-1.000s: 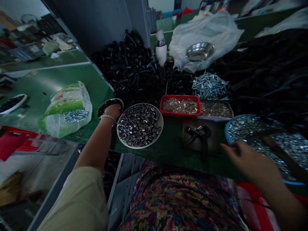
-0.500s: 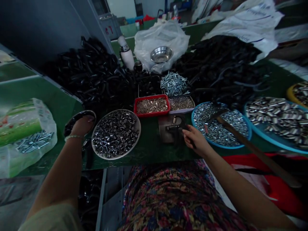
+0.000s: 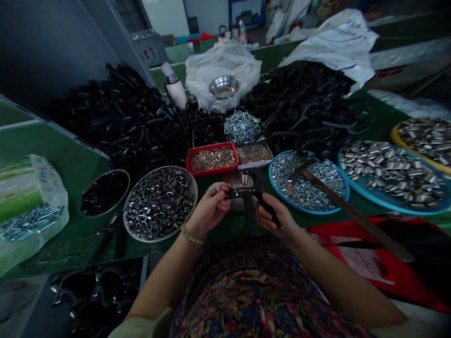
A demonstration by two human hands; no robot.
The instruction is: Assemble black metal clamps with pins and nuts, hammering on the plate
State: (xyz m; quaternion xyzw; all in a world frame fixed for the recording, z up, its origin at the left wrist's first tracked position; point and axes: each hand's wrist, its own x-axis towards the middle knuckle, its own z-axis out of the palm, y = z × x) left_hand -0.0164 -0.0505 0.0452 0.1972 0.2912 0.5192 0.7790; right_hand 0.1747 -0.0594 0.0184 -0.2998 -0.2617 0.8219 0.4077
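Item one: black part (image 3: 243, 193), held above the table (image 3: 21, 141) between left hand (image 3: 214, 203) and right hand (image 3: 287, 220), bar running left to right; neither hand stood nearer. Left fingertips pinched one end; right fingers curled tightly round the downturned leg. Containers I noted: red tray (image 3: 213, 172) held metal pins; pale dish (image 3: 192, 188), shiny dark pieces; blue basin (image 3: 319, 211), tiny metal bits.

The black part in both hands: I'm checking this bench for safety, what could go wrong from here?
The black part, held by the left hand and right hand, might slip. The left hand is near the plate of metal pieces and could nudge it. The wooden-handled tool juts past the rim of the smaller blue tub, so the right forearm might knock it.
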